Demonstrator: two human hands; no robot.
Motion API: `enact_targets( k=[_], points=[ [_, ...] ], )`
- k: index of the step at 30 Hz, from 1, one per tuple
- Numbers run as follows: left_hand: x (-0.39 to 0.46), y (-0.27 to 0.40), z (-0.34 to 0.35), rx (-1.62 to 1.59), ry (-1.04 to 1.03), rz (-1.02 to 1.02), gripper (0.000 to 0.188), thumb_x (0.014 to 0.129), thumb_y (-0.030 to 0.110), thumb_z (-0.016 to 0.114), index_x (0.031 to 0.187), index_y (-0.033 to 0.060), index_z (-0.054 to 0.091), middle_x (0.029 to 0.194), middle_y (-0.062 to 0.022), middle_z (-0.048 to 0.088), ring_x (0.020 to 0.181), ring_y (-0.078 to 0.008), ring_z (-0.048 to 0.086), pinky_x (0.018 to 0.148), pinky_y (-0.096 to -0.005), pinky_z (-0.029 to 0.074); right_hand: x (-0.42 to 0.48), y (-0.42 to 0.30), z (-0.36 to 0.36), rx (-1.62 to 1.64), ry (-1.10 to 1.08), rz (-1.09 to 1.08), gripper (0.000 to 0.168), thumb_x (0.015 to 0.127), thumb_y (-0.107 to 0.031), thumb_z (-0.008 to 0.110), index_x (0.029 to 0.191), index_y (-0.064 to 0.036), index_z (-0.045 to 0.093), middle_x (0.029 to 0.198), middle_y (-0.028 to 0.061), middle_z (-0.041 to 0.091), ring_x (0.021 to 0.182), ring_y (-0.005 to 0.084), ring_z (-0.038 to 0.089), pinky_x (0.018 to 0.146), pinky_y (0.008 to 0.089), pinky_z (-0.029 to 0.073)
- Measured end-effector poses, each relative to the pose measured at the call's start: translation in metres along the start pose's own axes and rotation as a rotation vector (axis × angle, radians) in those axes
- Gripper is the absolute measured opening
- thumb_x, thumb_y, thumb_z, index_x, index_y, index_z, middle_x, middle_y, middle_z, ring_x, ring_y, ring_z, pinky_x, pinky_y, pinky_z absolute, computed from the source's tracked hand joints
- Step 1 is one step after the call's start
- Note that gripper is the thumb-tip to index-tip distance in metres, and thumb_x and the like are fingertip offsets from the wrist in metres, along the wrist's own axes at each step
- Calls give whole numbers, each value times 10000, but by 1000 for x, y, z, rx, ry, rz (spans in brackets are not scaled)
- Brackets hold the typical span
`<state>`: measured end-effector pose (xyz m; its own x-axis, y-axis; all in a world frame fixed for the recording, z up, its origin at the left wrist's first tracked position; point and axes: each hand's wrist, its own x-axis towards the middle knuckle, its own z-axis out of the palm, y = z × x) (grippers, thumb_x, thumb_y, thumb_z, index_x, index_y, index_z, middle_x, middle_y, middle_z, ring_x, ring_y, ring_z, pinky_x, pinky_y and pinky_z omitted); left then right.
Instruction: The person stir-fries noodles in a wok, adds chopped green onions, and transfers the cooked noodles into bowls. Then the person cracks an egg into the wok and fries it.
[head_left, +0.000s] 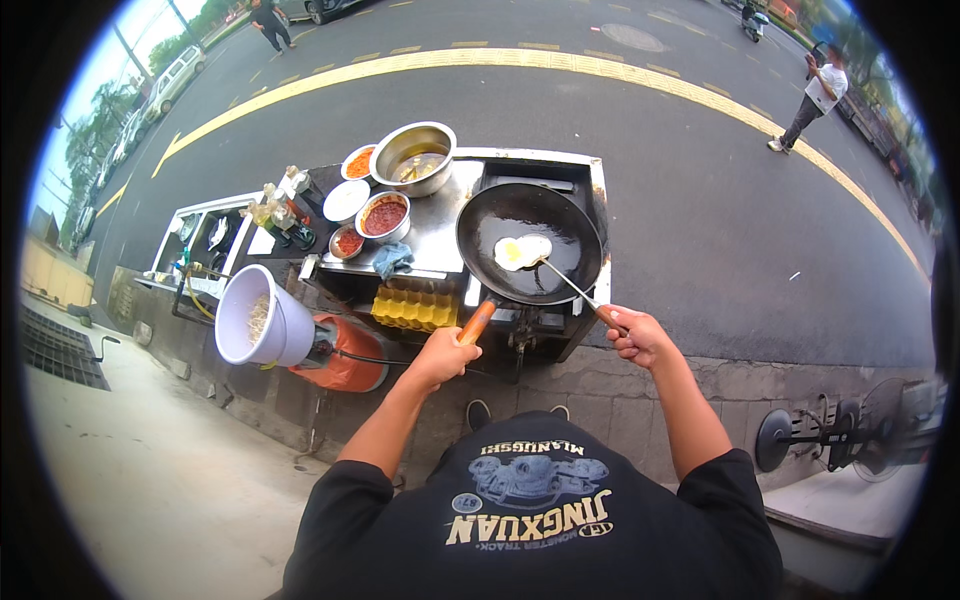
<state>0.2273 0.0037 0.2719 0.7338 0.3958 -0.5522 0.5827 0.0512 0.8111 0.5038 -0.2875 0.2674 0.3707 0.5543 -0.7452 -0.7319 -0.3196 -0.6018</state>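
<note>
My left hand (444, 355) grips the wooden handle of a black wok (570, 214), which sits over the stove at the right end of a metal cooking cart (469, 176). In my right hand (637, 336) is the wooden grip of a metal-shafted utensil (568, 281), whose far end reaches into the wok. That end meets a white and yellow egg (514, 253), and hides behind or under it. Dark, shiny oil lies around the egg. Left of the wok are a bowl of red sauce (385, 217), a steel pot with liquid (413, 159) and a blue cloth (393, 259).
Bottles (281, 214) stand on the cart's left part. A yellow egg tray (415, 305) sits below the cart top. A white bucket (264, 315) and an orange container (349, 352) are at lower left. A person (817, 97) stands on the road at upper right, another (268, 22) at upper left.
</note>
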Motion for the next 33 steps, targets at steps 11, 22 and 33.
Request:
enact_targets(
  k=[11, 22, 33],
  points=[
    [7, 18, 22, -12, -29, -19, 170, 884, 145, 731, 938, 33, 615, 713, -7, 571, 555, -98, 518, 536, -270, 428, -1, -18, -17, -28, 75, -168, 502, 1083, -203, 528, 1574, -135, 450, 796, 18, 552, 518, 42, 339, 431, 200, 278],
    [8, 17, 35, -84, -8, 14, 143, 894, 146, 719, 886, 72, 596, 710, 19, 560, 538, -63, 491, 508, -235, 403, -51, 8, 48, -1199, 410, -743, 463, 983, -120, 603, 1445, -99, 570, 1158, 231, 719, 1042, 474, 669, 904, 523, 533],
    [56, -36, 42, -217, 29, 73, 167, 885, 151, 738, 938, 37, 628, 714, 6, 578, 527, -89, 517, 509, -274, 427, -49, 1, 33, -1088, 417, -756, 508, 1004, -149, 610, 1502, -82, 536, 1295, 254, 682, 1202, 455, 645, 1002, 439, 515]
  ],
)
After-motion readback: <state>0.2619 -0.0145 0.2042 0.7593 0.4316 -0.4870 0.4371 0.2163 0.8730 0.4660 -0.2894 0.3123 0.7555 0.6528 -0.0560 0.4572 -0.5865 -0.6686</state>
